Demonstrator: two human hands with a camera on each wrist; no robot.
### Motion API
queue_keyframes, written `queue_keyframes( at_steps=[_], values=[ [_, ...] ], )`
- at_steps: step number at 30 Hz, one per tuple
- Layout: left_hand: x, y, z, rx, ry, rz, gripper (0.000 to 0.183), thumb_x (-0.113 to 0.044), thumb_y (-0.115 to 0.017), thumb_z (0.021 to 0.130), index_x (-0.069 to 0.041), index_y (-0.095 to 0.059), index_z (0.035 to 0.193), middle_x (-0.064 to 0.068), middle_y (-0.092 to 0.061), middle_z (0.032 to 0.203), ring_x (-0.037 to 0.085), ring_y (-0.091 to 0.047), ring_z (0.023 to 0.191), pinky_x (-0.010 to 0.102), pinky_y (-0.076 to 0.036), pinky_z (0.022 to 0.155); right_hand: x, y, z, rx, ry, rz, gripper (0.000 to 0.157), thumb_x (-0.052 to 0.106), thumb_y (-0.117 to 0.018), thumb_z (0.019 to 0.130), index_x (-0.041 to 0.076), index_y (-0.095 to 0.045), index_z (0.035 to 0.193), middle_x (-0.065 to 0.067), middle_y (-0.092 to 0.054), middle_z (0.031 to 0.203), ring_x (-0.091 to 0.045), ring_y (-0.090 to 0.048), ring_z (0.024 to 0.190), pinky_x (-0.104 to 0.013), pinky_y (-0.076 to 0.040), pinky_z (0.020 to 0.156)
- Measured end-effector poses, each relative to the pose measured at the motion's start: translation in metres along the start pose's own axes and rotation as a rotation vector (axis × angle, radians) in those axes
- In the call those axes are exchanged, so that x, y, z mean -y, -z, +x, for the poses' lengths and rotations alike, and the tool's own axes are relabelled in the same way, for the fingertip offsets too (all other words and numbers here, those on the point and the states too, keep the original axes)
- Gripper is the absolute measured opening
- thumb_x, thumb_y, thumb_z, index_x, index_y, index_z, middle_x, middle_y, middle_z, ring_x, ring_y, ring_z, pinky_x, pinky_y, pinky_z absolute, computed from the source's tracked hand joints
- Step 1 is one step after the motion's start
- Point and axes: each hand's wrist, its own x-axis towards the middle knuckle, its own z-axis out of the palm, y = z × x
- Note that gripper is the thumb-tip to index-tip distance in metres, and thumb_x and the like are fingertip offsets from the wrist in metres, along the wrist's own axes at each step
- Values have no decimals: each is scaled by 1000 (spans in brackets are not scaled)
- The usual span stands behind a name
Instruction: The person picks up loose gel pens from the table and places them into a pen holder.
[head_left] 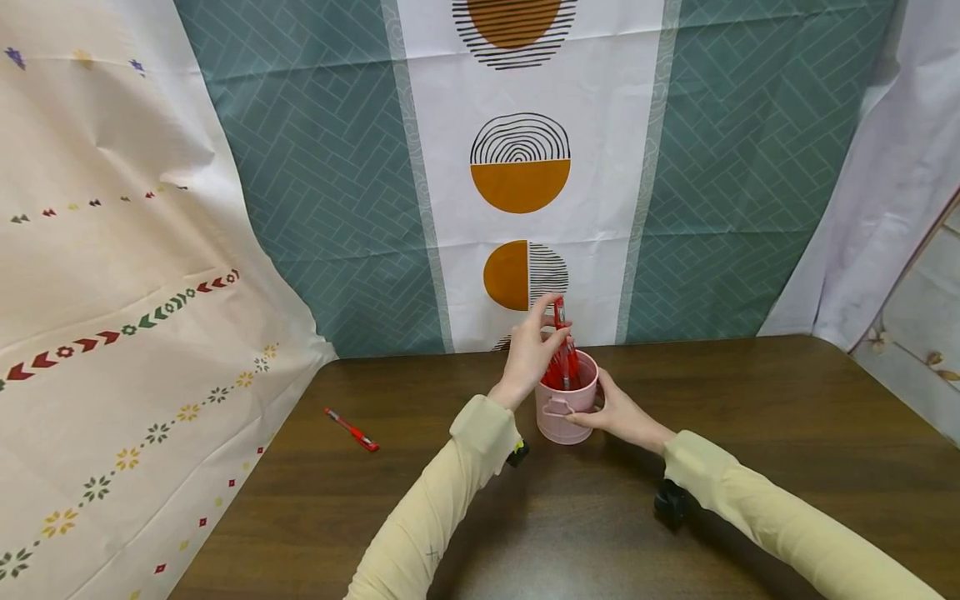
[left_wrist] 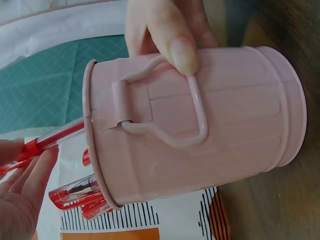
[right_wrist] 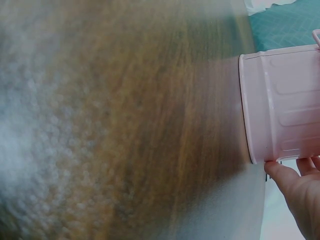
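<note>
A pink metal bucket (head_left: 564,428) with a small wire handle (left_wrist: 199,107) stands upright on the table, near its back edge. Several red pens (head_left: 573,367) lean inside it, their ends showing past the rim in the left wrist view. Above the bucket's mouth my left hand (head_left: 527,360) pinches a red pen (head_left: 559,312) between thumb and fingers; the pen's lower part is inside the bucket. My right hand (head_left: 627,415) grips the bucket from its right side, with the thumb (left_wrist: 184,54) lying over the handle.
Another red pen (head_left: 351,429) lies alone on the brown wooden table (head_left: 645,550), to the left. A patterned cloth (head_left: 315,183) hangs right behind the table's back edge, and a cream cloth (head_left: 135,275) hangs along the left side.
</note>
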Motion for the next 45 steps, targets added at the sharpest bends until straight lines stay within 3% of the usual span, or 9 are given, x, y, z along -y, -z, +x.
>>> queue_keyframes(
  at_steps=[10,18,23,33,41,45],
  values=[
    [2,-14,-2,62,-54,254,34,-2,-63,84,-9,-48,113,6,-64,86,10,-60,68,18,-48,63,29,-1,-8,10,28,27,89,12,-74,75,-2,-12,138,-24,-29,133,-40,-32,119,-52,-32,92],
    [2,-22,-2,76,-55,374,28,-5,-62,85,-6,-49,110,6,-63,84,11,-59,69,17,-47,60,0,-1,-1,3,64,-2,93,18,-74,76,4,-10,141,-18,-30,134,-33,-34,118,-49,-33,92],
    [-1,-26,-1,78,-81,456,25,-6,-64,85,-6,-51,106,6,-62,84,13,-60,71,18,-47,61,-3,1,0,18,41,46,92,18,-74,76,9,-10,142,-15,-29,135,-32,-32,120,-48,-33,92],
    [0,-32,1,106,-128,666,20,-11,-71,79,-6,-59,95,1,-59,83,15,-55,77,20,-45,63,-4,1,-1,27,47,18,93,23,-73,76,11,-8,142,-12,-30,133,-33,-33,117,-47,-36,90],
    [0,-37,3,75,-172,1019,13,-23,-73,77,-15,-66,85,-4,-60,83,16,-47,82,28,-36,65,30,1,-10,37,30,37,90,10,-72,77,1,-9,140,-21,-29,132,-37,-33,117,-52,-31,92],
    [1,-38,4,61,-159,1113,11,-28,-71,78,-19,-67,84,-4,-60,89,16,-47,87,32,-34,66,30,0,-10,29,39,22,89,9,-72,76,0,-10,140,-22,-29,132,-37,-33,116,-52,-31,92]
  ],
)
